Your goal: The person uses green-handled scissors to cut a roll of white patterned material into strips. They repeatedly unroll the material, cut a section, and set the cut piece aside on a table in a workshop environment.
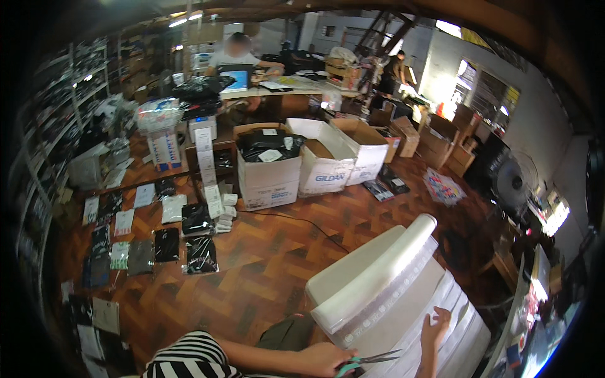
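Scissors and a roll of clear plastic bags

My scissors (368,360) have teal handles and grey blades, parted and pointing right, low over the plastic. The roll of bags (378,277) lies slanted up to the right, white and glossy, its loose sheets spread flat beneath my fingers.

I am seeing my left hand (328,359) lying at about six o'clock, its bare forearm coming in from seven o'clock out of a striped sleeve, the fingers curled shut around a pair of scissors' handles. My right hand (435,327) is sitting toward five o'clock, its forearm rising straight from the lower edge, the fingers spread and pressing flat, pointing to twelve o'clock.
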`<state>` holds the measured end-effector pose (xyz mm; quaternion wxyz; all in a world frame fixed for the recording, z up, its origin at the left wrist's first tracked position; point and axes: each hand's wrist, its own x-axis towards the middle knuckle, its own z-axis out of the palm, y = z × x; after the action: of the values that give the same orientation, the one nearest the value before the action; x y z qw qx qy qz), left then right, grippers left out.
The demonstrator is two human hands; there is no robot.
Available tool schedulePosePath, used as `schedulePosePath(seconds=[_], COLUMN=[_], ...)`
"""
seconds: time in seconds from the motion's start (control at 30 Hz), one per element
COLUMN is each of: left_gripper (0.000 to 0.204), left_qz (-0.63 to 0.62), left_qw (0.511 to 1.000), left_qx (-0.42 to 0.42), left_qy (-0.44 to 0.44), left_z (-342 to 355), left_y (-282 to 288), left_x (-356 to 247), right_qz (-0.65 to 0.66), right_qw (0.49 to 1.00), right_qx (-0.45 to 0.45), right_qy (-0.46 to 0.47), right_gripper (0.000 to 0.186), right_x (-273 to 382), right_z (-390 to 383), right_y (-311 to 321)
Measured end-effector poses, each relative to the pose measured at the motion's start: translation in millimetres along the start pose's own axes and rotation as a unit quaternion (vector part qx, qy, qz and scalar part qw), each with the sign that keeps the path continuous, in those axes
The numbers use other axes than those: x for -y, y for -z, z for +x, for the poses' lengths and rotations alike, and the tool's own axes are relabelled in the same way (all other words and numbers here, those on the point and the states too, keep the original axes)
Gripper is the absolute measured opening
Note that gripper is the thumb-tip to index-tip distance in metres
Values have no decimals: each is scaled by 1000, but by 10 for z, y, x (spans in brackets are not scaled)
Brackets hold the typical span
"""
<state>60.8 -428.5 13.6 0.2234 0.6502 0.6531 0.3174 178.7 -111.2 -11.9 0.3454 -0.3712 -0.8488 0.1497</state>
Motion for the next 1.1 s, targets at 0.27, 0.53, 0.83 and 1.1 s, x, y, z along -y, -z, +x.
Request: schedulePosePath(seconds=[0.27,0.53,0.83,1.1], left_gripper=[32,48,50,39], left_qz=[33,78,94,108], left_qw=[946,947,949,953], left_qx=[-301,-310,-295,-275], left_qy=[115,35,52,71], left_z=[-492,-323,-265,-265], left_y=[529,512,324,340], left_x=[305,466,562,514], right_qz=[110,133,136,128], right_qw=[969,970,973,978], right_qx=[-88,177,177,164], right_qy=[204,99,58,34], right_gripper=[29,31,33,34], right_x=[2166,2327,2217,2103], right_z=[-835,-1208,-1256,-1305], right_y=[1054,590,648,741])
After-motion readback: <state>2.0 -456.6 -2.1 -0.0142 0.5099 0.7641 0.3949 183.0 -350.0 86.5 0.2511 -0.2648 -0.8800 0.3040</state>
